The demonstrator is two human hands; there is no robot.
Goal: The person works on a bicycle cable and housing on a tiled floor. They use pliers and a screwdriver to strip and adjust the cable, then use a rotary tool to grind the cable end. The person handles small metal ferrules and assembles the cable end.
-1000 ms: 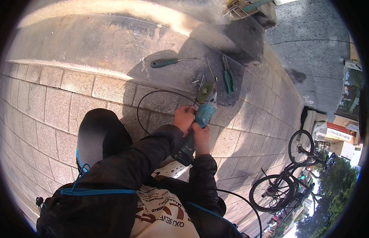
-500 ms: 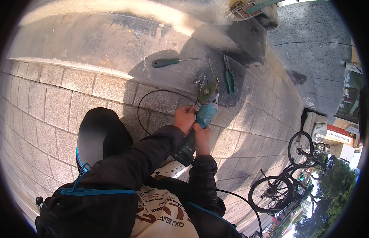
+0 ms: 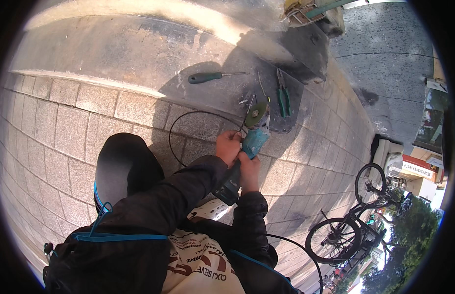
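Observation:
In my right hand [image 3: 249, 172] is a teal and black angle grinder [image 3: 257, 140], its fingers closed round the body. The grinder's greenish disc [image 3: 256, 114] points away from me, over the edge of the stone ledge. My left hand [image 3: 228, 147] is closed in a pinch beside the tool's head, on a thin black cable [image 3: 198, 112] that loops out to the left over the paving. The cable's upper end runs close to the disc; whether they touch I cannot tell. My left fingertips are partly hidden.
On the dark ledge lie a green-handled screwdriver [image 3: 205, 78], green-handled pliers [image 3: 284, 101], a thin rod [image 3: 261, 84] and small metal pieces [image 3: 244, 101]. A white perforated shoe [image 3: 210, 209] is below the grinder. Another black cord [image 3: 305, 246] curves at lower right. A bicycle [image 3: 333, 240] stands farther right.

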